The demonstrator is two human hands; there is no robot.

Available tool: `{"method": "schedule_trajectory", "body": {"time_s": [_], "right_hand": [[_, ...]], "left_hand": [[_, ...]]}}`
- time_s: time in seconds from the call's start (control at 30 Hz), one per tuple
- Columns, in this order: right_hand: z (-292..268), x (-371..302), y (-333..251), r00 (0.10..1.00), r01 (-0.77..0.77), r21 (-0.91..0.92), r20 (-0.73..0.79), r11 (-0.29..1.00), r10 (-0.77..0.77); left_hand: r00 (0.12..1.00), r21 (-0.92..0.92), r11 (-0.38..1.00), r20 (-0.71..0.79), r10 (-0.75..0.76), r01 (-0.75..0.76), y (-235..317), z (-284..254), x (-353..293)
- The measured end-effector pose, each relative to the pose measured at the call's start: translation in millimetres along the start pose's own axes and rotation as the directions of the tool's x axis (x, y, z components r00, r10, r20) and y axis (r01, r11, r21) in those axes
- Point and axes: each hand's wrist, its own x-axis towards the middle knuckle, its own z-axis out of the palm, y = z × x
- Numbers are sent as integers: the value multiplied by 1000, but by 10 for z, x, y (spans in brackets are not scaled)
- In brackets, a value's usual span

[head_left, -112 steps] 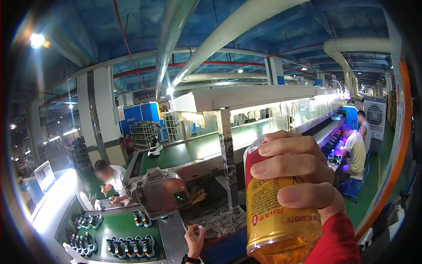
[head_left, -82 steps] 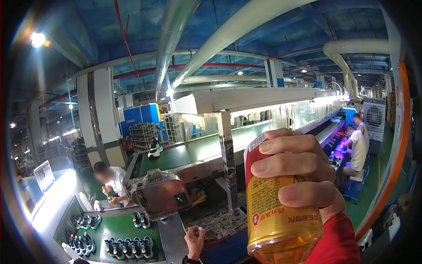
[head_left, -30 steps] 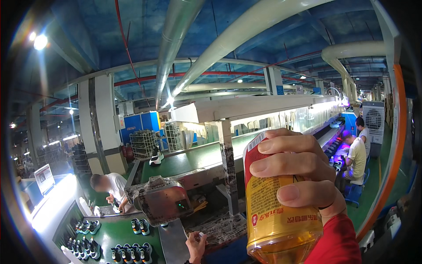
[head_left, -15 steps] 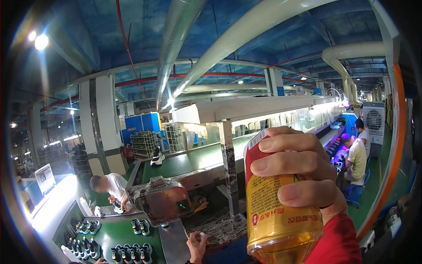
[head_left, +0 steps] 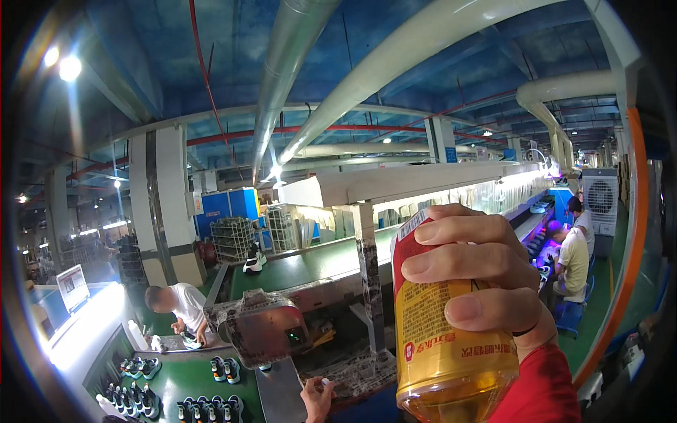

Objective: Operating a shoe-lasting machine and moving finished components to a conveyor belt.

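Note:
My right hand (head_left: 479, 271) is wrapped round a plastic drink bottle (head_left: 451, 352) with a red and yellow label. Amber liquid shows through its clear lower part. The bottle is tipped over, its label upside down, and its narrowing end points toward me; the mouth is out of view. At the lower edge, my left hand (head_left: 317, 400) pinches a small white cap (head_left: 325, 381) between its fingertips. That hand is beside a worn, dark-streaked ledge (head_left: 352, 374) below a metal post.
A boxy machine (head_left: 264, 328) with a green display stands left of the post. Beyond it, a shoe (head_left: 254, 261) rests on a green conveyor (head_left: 303, 271). Several shoes (head_left: 208, 409) stand on the green table (head_left: 176, 377). A co-worker (head_left: 180, 310) bends over it; others (head_left: 575, 257) sit at right.
Both my hands keep nearly the same pose, with the bottle still tipped. The view has shifted slightly. The co-worker at left has moved their hands and the shoe they handle.

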Motion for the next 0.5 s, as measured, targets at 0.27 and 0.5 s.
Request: {"method": "schedule_trajectory", "body": {"time_s": [0.27, 0.5], "right_hand": [[-17, 38, -15, 1000, 12, -19, 8, 1000, -12], [-31, 58, -21, 1000, 16, -15, 17, 1000, -15]], "left_hand": [[1000, -38, 999, 1, -3, 3, -26, 4, -6], [999, 5, 1000, -37, 31, -31, 37, -7, -27]]}}
